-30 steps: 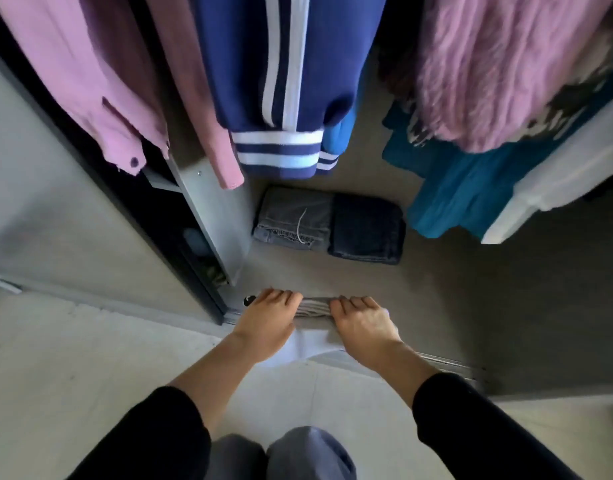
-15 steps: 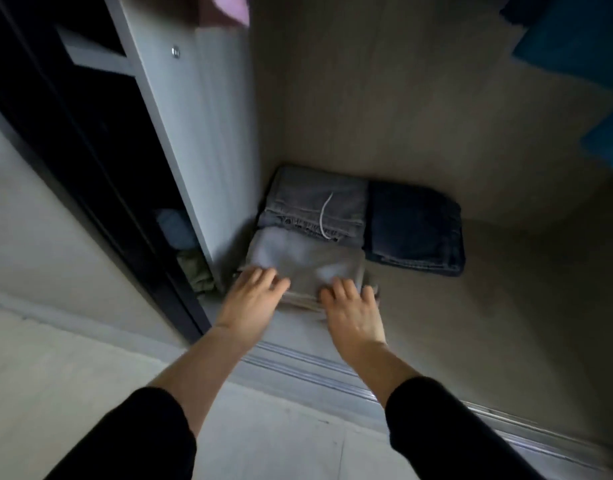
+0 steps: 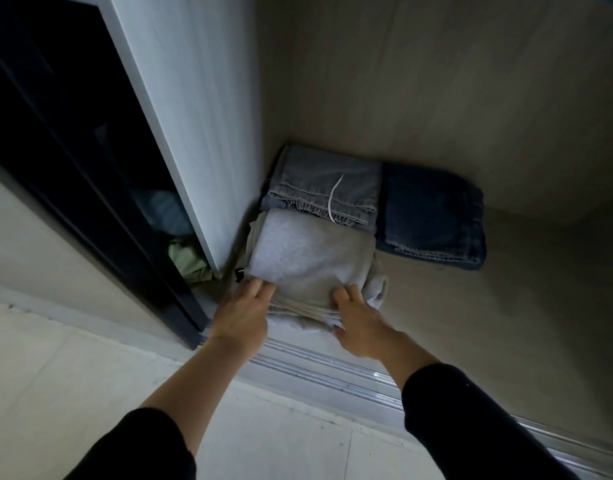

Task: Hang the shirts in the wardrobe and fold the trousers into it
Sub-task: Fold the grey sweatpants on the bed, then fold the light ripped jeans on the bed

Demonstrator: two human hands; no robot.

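A folded pair of light grey trousers (image 3: 308, 265) lies on the wardrobe floor (image 3: 506, 306), in its front left corner. My left hand (image 3: 241, 315) touches the pile's front left corner with nearly straight fingers. My right hand (image 3: 358, 318) rests on the front right edge, fingers bent on top and thumb against the front of the folds. Right behind the grey pair lie folded light blue jeans (image 3: 322, 188) with a white cord. Folded dark blue jeans (image 3: 431, 216) lie beside those on the right.
A white upright panel (image 3: 194, 133) bounds the compartment on the left, with a dark sliding door (image 3: 73, 150) and bits of blue and green cloth (image 3: 190, 261) behind it. A metal door track (image 3: 333, 368) runs along the threshold. Pale floor tiles (image 3: 55, 393) lie in front.
My hands carried the grey trousers over the track and set them down in front of the light blue jeans. My view dropped and moved in; the hanging clothes left the frame.
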